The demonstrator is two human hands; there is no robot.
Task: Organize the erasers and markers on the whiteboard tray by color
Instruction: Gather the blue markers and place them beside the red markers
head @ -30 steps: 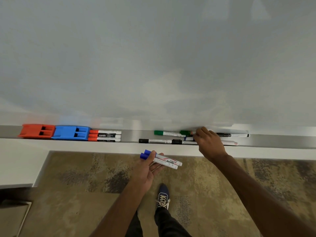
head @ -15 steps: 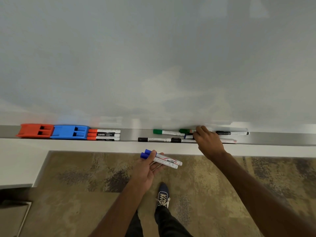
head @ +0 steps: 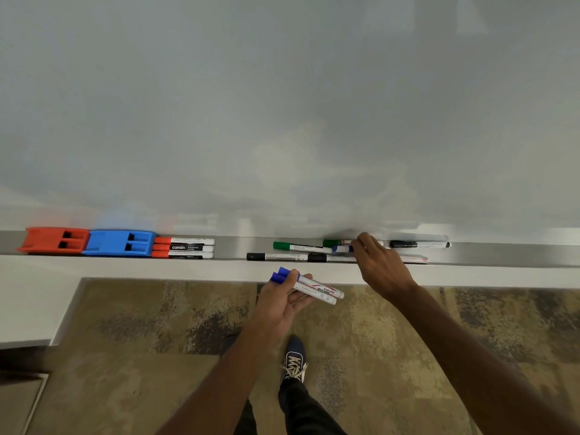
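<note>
My left hand (head: 279, 304) holds two blue-capped markers (head: 309, 286) below the tray's front edge. My right hand (head: 381, 268) reaches into the metal tray (head: 235, 246) and its fingertips pinch a third blue-capped marker (head: 342, 248). Around that hand lie two green markers (head: 301, 246), two black markers along the front (head: 273, 256), another black one (head: 419, 244) to the right, and a red-tipped one (head: 414, 259) partly hidden. At the tray's left sit a red eraser (head: 51, 240), a blue eraser (head: 120, 243) and three red markers (head: 183, 248) stacked side by side.
The whiteboard (head: 282, 105) fills the upper view. A white ledge (head: 34, 296) runs under the tray and widens at the left. Patterned carpet (head: 141, 340) and my shoe (head: 293, 359) lie below. The tray has a bare stretch between the red and green markers.
My right hand has slid slightly left along the tray and closed its fingertips on the blue-capped marker. The left hand with its two markers has barely moved.
</note>
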